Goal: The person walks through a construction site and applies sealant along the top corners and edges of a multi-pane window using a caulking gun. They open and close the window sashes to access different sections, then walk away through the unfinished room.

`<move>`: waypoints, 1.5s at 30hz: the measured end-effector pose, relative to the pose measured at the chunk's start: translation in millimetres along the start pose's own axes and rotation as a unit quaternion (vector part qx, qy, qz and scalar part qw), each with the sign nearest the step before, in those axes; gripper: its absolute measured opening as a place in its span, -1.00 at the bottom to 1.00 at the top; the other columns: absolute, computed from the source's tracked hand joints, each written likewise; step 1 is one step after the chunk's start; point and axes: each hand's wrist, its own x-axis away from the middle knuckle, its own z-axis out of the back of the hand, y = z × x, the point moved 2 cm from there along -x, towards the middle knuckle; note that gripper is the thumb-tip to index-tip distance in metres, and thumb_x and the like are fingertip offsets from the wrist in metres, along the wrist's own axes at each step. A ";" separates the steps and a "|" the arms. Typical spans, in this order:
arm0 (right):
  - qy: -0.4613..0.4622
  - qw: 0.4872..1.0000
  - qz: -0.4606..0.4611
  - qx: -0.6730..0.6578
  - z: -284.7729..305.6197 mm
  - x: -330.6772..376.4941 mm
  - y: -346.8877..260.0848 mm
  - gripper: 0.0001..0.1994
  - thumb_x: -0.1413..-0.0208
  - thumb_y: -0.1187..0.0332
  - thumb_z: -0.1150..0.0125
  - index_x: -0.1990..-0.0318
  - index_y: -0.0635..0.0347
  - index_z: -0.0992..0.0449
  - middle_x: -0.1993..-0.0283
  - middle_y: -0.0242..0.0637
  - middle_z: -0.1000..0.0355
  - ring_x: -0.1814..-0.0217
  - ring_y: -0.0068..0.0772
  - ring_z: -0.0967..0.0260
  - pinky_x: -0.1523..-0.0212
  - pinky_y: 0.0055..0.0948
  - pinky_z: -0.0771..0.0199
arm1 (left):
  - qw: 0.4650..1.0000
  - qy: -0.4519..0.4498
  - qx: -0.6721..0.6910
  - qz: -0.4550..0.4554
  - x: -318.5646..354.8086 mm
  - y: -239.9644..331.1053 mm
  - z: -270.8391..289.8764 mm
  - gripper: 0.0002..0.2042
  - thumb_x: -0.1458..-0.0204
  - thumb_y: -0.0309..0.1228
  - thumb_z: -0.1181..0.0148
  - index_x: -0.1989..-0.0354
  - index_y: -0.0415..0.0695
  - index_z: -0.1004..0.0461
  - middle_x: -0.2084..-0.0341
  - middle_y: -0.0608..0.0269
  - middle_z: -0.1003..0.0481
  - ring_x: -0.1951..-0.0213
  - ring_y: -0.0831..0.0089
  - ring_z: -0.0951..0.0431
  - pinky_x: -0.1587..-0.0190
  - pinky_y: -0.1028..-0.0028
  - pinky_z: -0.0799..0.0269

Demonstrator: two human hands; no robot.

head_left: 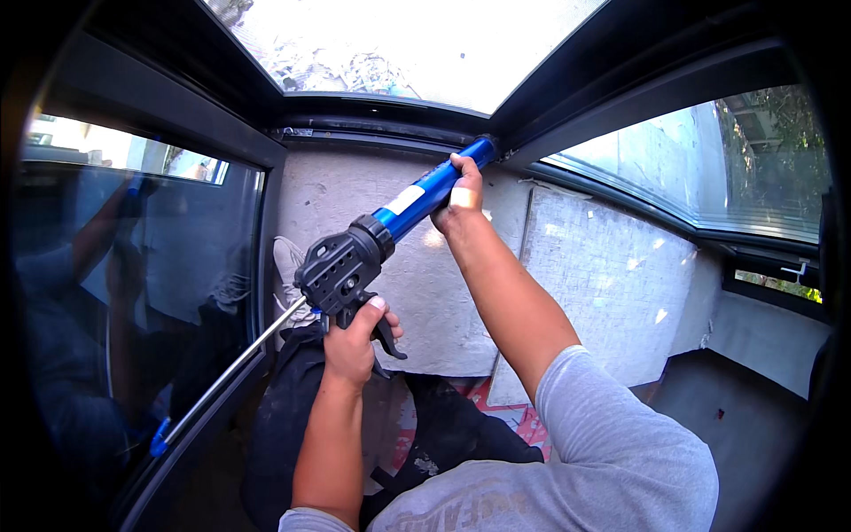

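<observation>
A caulking gun (410, 207) with a blue barrel and a black body lies diagonally across the view, its front end at the lower corner of the dark window frame (381, 124). Whether the tip touches the frame is hidden. My left hand (353, 341) is closed around the black handle, by the trigger. Farther forward, my right hand (461, 191) wraps around the blue barrel near its front. A long metal plunger rod (235, 359) sticks out behind toward the lower left, ending in a blue hooked tip.
A dark glass panel (168, 293) stands close on the left, reflecting me. On the right, another framed window (691, 168) runs above pale boards (594, 275). Below are a light shoe (288, 262) and red-and-white patterned sheeting (527, 421).
</observation>
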 end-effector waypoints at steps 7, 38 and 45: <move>0.018 0.998 0.003 -0.053 -30.4 15.1 -20.0 -0.49 0.00 0.10 -0.34 -0.01 0.17 -0.33 0.11 -0.13 -0.43 0.09 -0.09 -0.48 -0.08 0.04 -0.53 | 0.995 -0.041 -0.089 -0.033 -2.7 68.6 -24.4 -0.80 -0.14 -0.35 -0.25 0.29 -0.27 -0.55 0.53 0.11 -0.57 0.53 0.33 -0.64 0.42 0.41 -0.61; 0.003 0.992 -0.005 -0.129 -55.6 40.8 -30.7 -0.51 -0.10 0.01 -0.25 -0.08 0.07 -0.36 -0.02 -0.24 -0.42 -0.01 -0.19 -0.45 0.03 -0.05 -0.53 | 0.923 -0.290 0.249 0.034 21.8 134.6 -40.1 -0.46 -0.47 0.06 0.34 0.06 -0.21 -0.39 0.54 0.31 -0.32 0.61 0.53 -0.34 0.54 0.48 -0.31; -0.063 0.980 -0.044 -0.183 -27.8 149.1 -7.4 -0.47 -0.12 0.00 -0.25 -0.12 0.14 -0.38 -0.10 -0.15 -0.45 -0.18 -0.14 -0.42 -0.35 -0.08 -0.37 | 0.938 -0.297 0.172 0.046 97.3 190.1 -10.9 -0.35 -0.40 0.21 0.31 -0.19 -0.21 -0.30 0.59 0.36 -0.27 0.66 0.59 -0.30 0.63 0.56 -0.22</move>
